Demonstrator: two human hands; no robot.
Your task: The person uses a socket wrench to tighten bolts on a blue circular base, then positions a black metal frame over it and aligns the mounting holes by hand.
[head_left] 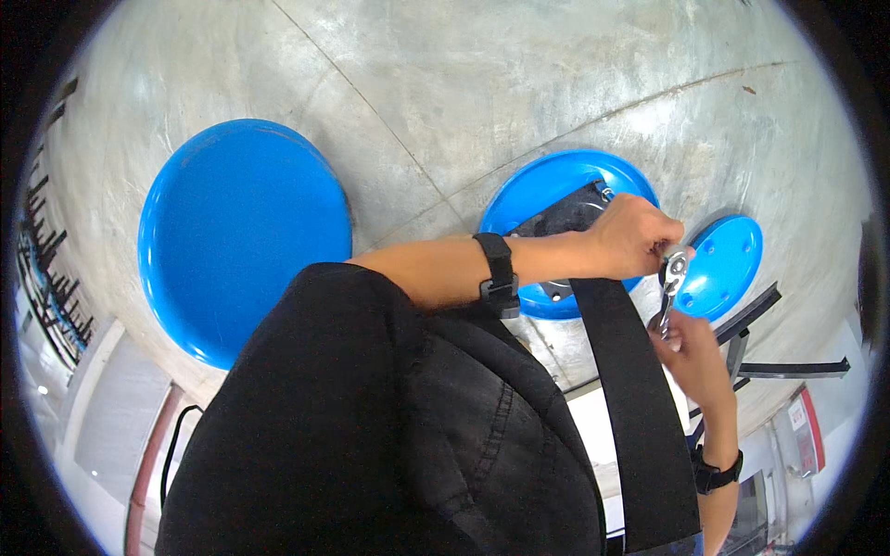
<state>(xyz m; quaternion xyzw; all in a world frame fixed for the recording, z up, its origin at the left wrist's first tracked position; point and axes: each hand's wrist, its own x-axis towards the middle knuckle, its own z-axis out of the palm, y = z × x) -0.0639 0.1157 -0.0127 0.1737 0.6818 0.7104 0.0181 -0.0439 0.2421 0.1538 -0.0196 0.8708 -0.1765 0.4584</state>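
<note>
A chrome ratchet wrench [667,289] is held between my two hands, over the right edge of a blue round disc [527,193]. Curled fingers of my left hand [635,236] close around the wrench's head end; what sits under them is hidden. My right hand [691,357] grips the handle's lower end. A black plate [556,221] with bolts lies on the disc, partly covered by my left hand and forearm. One shiny bolt [607,194] shows at the plate's upper corner.
A large blue round seat [246,241] rests on the concrete floor [417,102] at left. A smaller blue disc with holes [728,259] lies at right, near black metal bars [788,369]. A wide black strap [640,417] hangs in front. Dark racks stand far left.
</note>
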